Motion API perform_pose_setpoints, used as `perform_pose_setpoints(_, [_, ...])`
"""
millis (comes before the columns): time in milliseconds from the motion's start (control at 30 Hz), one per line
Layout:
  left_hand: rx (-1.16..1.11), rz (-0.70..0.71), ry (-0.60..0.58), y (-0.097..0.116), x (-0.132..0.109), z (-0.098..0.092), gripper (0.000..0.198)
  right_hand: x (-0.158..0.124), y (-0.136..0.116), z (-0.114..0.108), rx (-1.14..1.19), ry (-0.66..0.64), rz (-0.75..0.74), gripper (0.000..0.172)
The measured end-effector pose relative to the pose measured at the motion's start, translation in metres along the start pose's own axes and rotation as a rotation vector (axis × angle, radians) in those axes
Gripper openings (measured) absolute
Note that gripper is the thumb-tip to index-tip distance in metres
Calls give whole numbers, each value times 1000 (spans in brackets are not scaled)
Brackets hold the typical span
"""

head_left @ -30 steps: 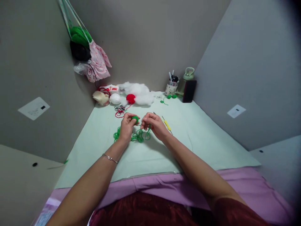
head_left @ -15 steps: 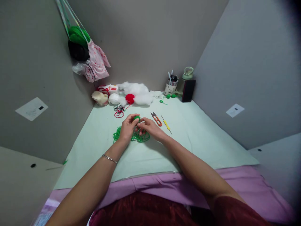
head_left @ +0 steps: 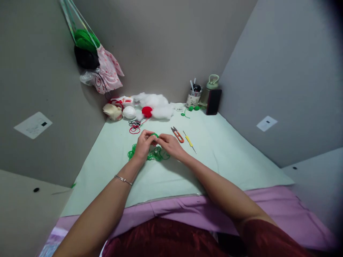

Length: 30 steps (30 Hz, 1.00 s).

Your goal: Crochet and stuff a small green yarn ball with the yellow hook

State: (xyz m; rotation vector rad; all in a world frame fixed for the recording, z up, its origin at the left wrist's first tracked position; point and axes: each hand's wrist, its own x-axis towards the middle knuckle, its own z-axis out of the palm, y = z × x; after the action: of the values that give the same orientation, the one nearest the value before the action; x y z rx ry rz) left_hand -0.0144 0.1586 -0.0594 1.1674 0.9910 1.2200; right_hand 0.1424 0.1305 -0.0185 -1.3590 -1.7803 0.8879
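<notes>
A small green crochet piece (head_left: 154, 135) sits between my two hands, mostly hidden by fingers. My left hand (head_left: 145, 142) grips it with the fingers curled behind and the thumb in front. On its right side, my right hand (head_left: 168, 143) pinches at the piece with thumb and fingertips. Loose green yarn (head_left: 158, 154) lies in loops on the table beneath both hands. To the right of my hands lie orange-handled thread snips (head_left: 178, 135) and, beside them, a crochet hook with a yellow grip (head_left: 189, 140).
Along the back are white stuffing (head_left: 163, 110), a red yarn ball (head_left: 147, 112), a white ball (head_left: 129, 112) and tangled red and black yarn (head_left: 134, 127). At the back right stand a pen cup (head_left: 193, 98), a bottle (head_left: 213, 82), a phone (head_left: 213, 102) and small green balls (head_left: 190, 108).
My right hand's fingertips have closed in on the green piece and meet the left thumb. Less of the piece shows now. The view has shifted slightly.
</notes>
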Motion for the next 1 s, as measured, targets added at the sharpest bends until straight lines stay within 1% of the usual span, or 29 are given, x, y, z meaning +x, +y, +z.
perform_pose_setpoints(67, [-32,-21,-23,0,-2,2,39,3,2,-6,-28,43,24,31])
perform_pose_setpoints(167, [-71,-46,-69,1,-5,4,29,5,4,-17,-49,72,56,26])
perform_pose_setpoints(300, [-75,-72,-98,1,-5,5,27,4,3,-26,-45,11,41,27])
perform_pose_setpoints(367, [-50,-81,-90,1,-3,4,28,2,1,-24,-38,-39,34,24])
perform_pose_setpoints(433, [-16,-85,-67,0,-1,4,36,0,-1,-20,-33,-72,37,17])
perform_pose_setpoints(533, [32,-83,-25,-2,3,4,41,-3,-4,-10,-39,-66,44,10])
perform_pose_setpoints(667, [55,-99,-18,-3,2,3,41,-5,-8,-4,-73,-18,43,15])
perform_pose_setpoints(833, [37,-110,-86,1,-3,-1,38,-5,-10,-14,-73,19,12,17])
perform_pose_setpoints(900, [20,-81,-117,6,-5,0,34,-4,-8,-21,-34,8,11,17])
perform_pose_setpoints(1000, [-17,8,-147,18,-10,4,33,-2,-4,-30,63,-30,20,26])
